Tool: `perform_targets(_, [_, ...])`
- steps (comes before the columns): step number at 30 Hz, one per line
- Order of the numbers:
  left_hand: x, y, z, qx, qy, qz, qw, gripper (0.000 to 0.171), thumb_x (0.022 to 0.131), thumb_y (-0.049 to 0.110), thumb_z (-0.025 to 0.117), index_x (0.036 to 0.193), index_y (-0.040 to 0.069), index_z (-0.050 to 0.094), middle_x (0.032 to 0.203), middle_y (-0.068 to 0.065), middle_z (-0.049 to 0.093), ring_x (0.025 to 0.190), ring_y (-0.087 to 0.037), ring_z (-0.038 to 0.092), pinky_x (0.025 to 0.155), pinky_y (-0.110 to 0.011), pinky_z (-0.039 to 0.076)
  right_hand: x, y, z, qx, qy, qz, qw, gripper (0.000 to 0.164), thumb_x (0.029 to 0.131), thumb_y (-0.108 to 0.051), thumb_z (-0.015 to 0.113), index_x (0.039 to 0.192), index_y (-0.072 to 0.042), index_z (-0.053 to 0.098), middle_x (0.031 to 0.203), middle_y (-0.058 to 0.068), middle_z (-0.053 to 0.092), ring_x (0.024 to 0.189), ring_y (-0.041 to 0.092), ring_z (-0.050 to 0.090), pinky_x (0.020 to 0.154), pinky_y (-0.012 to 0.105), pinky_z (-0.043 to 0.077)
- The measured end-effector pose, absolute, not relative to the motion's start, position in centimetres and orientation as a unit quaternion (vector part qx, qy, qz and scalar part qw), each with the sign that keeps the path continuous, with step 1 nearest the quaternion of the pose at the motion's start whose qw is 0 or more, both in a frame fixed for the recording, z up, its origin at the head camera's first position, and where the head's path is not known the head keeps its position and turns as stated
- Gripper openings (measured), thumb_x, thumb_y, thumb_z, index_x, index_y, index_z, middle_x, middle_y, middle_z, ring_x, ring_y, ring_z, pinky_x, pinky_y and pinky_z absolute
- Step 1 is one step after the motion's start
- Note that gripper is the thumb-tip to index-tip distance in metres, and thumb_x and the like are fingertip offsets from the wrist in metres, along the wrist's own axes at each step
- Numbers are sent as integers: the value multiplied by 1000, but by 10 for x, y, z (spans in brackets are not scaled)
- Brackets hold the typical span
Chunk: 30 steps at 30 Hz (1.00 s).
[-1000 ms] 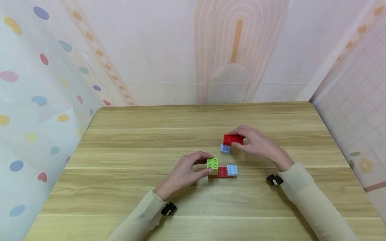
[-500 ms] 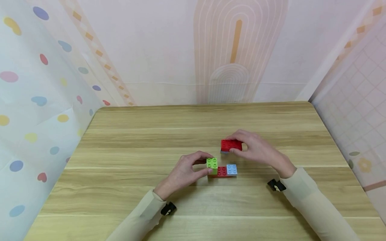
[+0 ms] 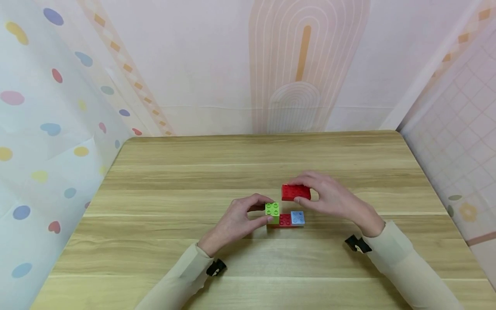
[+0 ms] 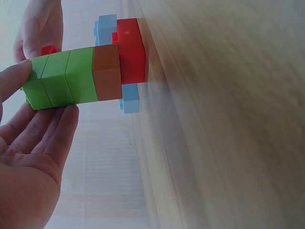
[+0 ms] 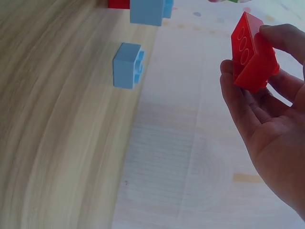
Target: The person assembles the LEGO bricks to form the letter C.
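My left hand point(image 3: 242, 219) pinches the top of a column of green bricks point(image 4: 59, 78) between thumb and fingers. Under the green is a brown brick point(image 4: 107, 71), and the column stands on one end of a long red base brick point(image 4: 131, 52). A light blue brick point(image 3: 297, 218) sits on the base's other end, with red studs bare between. Thumb and fingers of my right hand point(image 3: 327, 193) grip a separate red brick point(image 3: 296, 193), held in the air behind the built piece; its hollow underside shows in the right wrist view.
On the table point(image 3: 174, 206) lies a loose light blue brick point(image 5: 126, 66), hidden behind the held red brick in the head view. Patterned cloth walls point(image 3: 209, 64) stand at the back and both sides.
The right hand has brought its red brick nearer to the built piece and slightly left, covering the loose blue brick in the head view. The left hand stays at the green bricks.
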<state>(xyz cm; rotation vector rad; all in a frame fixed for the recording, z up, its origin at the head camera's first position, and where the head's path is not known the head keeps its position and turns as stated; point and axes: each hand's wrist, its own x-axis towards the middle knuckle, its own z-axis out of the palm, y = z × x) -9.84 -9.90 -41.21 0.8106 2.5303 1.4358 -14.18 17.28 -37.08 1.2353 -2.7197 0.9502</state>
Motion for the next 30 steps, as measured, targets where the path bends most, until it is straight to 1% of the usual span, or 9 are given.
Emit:
perform_targets(7, [-98, -99, -412, 269, 839, 470, 58, 34, 89, 25, 72, 120, 16, 61, 116, 6, 65, 106, -9, 62, 92, -31, 51, -137, 171, -370, 414, -855, 311, 11, 37, 89, -24, 72, 124, -15, 63, 116, -5, 61, 99, 10, 57, 82, 34, 53])
perform_targets(11, [-99, -98, -412, 269, 839, 470, 57, 33, 90, 25, 72, 120, 16, 61, 116, 7, 65, 106, -8, 62, 92, -29, 51, -134, 170, -368, 420, -854, 305, 13, 38, 89, -26, 71, 125, -14, 63, 116, -4, 61, 97, 10, 57, 81, 32, 53])
perform_targets(16, [-99, -98, -412, 269, 840, 468, 57, 34, 90, 26, 72, 120, 16, 61, 116, 7, 65, 105, -8, 63, 92, -29, 50, -130, 168, -366, 428, -850, 307, 13, 37, 90, -27, 71, 123, -13, 63, 119, -2, 61, 99, 10, 58, 81, 30, 53])
perform_targets(20, [-99, -98, -411, 270, 841, 466, 55, 35, 90, 27, 72, 121, 15, 61, 116, 6, 65, 105, -9, 63, 92, -28, 50, -126, 166, -365, 426, -850, 309, 6, 38, 90, -26, 71, 125, -15, 63, 122, -3, 60, 102, 10, 57, 84, 30, 53])
perform_targets(26, [-100, -97, -411, 270, 838, 472, 53, 36, 89, 26, 73, 121, 15, 61, 116, 5, 66, 104, -11, 64, 91, -29, 51, -122, 163, -364, 430, -847, 312, -4, 39, 90, -27, 71, 126, -16, 62, 122, -4, 58, 101, 8, 56, 82, 27, 53])
perform_targets(30, [-99, -97, -410, 266, 837, 476, 55, 36, 88, 24, 74, 121, 14, 62, 116, 4, 66, 104, -11, 64, 91, -29, 51, -121, 162, -365, 435, -845, 312, -6, 39, 90, -26, 71, 126, -15, 62, 122, -5, 58, 101, 9, 56, 81, 28, 54])
